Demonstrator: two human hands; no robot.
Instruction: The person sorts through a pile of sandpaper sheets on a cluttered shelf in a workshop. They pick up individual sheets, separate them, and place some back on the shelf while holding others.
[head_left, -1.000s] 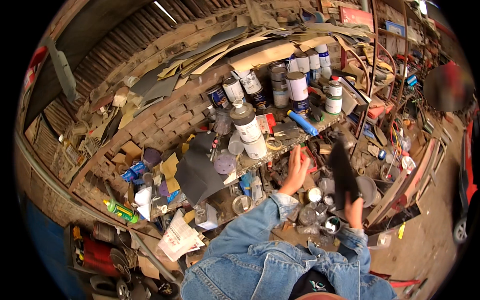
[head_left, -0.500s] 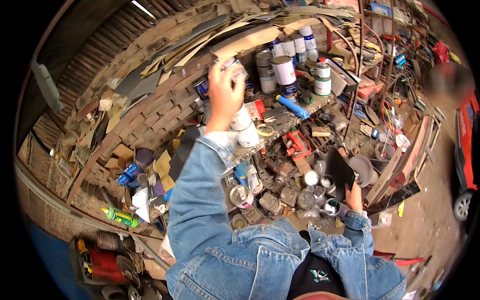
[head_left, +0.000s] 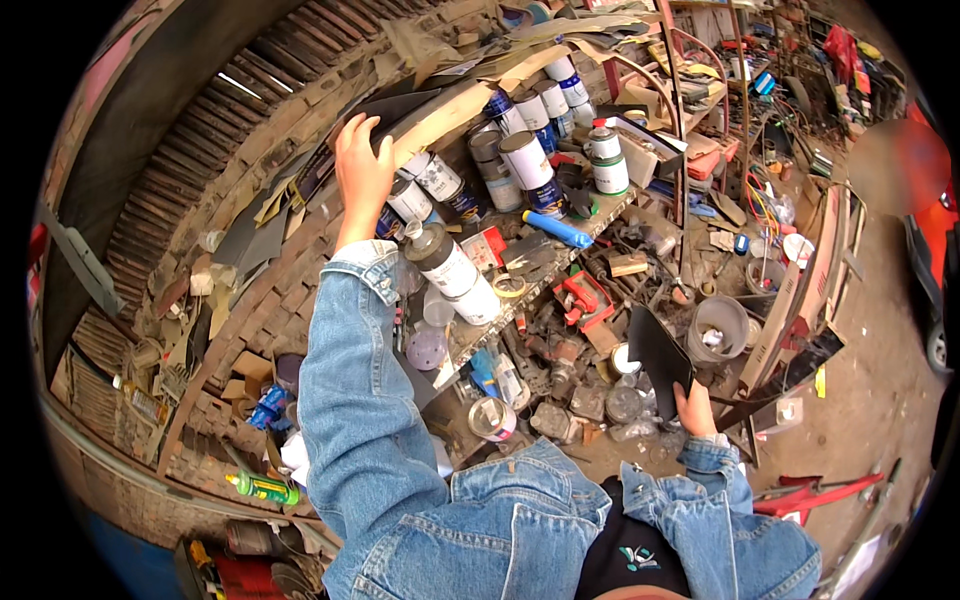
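Note:
My left hand (head_left: 362, 172) is raised at the edge of the upper shelf, its fingers apart and nothing visible in them. Just beyond its fingertips lies a dark flat sheet (head_left: 408, 103) on that shelf; whether they touch I cannot tell. Low on the right, my right hand (head_left: 694, 408) grips a thin, stiff black sheet (head_left: 655, 362) by its lower edge; it looks like sandpaper. Below my left hand stand paint cans (head_left: 437, 178) and a dark-topped bottle (head_left: 432, 250) with a white label.
A blue tube (head_left: 557, 230), a tape roll (head_left: 510, 286) and a white-and-green can (head_left: 608, 160) sit on the middle shelf. Jars and a red tool box (head_left: 584, 302) crowd the level below. A grey bucket (head_left: 718, 328) stands right of the black sheet, and a red car (head_left: 932, 240) at far right.
My left hand has moved from in front of the paint cans leftward to the upper shelf's edge. The view has shifted a little; my right hand still holds the black sheet.

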